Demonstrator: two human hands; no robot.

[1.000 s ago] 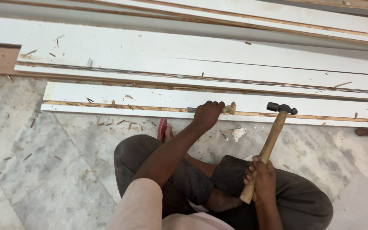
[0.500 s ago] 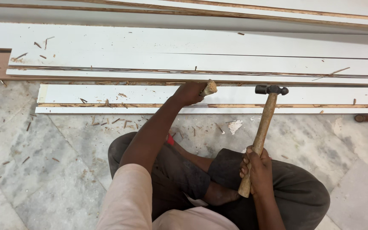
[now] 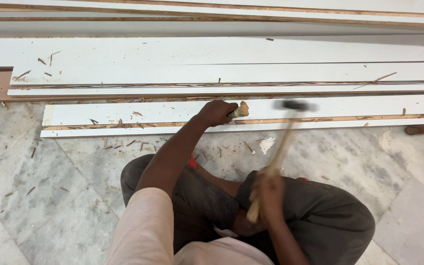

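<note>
My left hand (image 3: 215, 112) is closed around a chisel whose wooden handle (image 3: 240, 110) sticks out to the right, held against the nearest white board (image 3: 123, 110) with a raw wooden strip along its edge. My right hand (image 3: 267, 192) grips the lower end of a wooden-handled hammer (image 3: 280, 147). Its dark metal head (image 3: 294, 105) is blurred with motion, just right of the chisel handle. I sit on the floor with bent knees in dark trousers (image 3: 334, 216).
Several long white boards (image 3: 222, 54) lie stacked across the far side. Wood chips (image 3: 123, 145) litter the grey marble floor (image 3: 35, 196). A white scrap (image 3: 267, 144) lies by my knee. Another wooden tool handle (image 3: 423, 129) lies at the right edge.
The hammer head has swung left toward the chisel handle and is now blurred. My left hand has stayed on the chisel at the board's edge. The view has shifted slightly.
</note>
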